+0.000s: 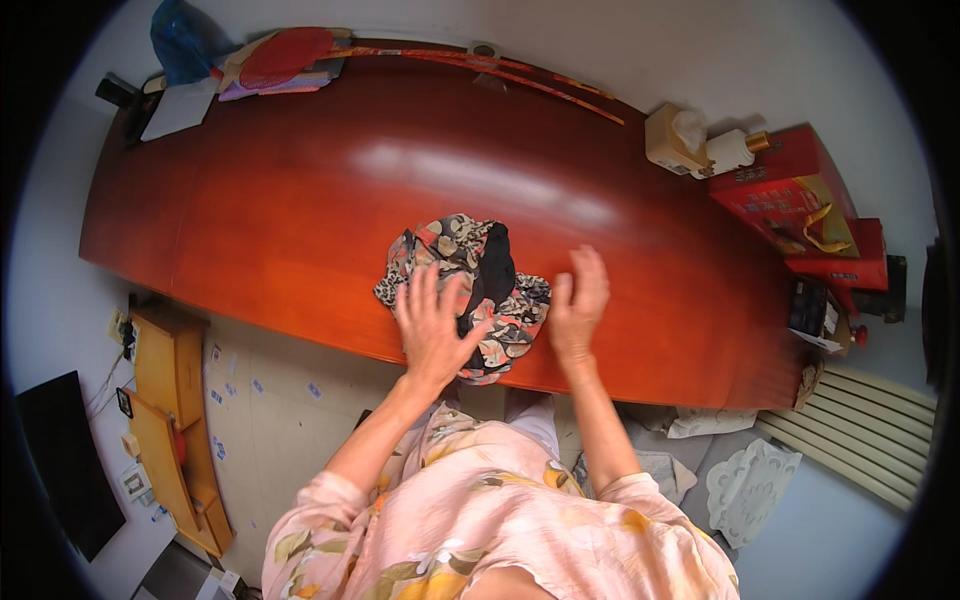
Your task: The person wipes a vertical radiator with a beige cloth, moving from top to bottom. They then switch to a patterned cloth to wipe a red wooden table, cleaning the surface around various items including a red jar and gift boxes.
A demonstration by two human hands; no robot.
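A crumpled printed cloth, possibly a garment (450, 244), lies bunched near the front edge of a glossy reddish wooden table (285, 247). Its pattern mixes leopard spots, coral and beige, with a plain black part in the middle. My left hand (436, 322) is over the cloth's lower left side, fingers spread and a little blurred; whether it touches the fabric is hard to tell. Just right of the cloth is my right hand (581, 307), fingers extended, thumb apart, with nothing in it.
Folded cloths (281, 60), a white sheet (178, 109) and a blue bag (184, 41) sit at the back left. Long red-and-yellow strips (480, 61) lie along the back edge. A tissue box (671, 139), a white bottle (727, 154) and red boxes (787, 202) stand at the right.
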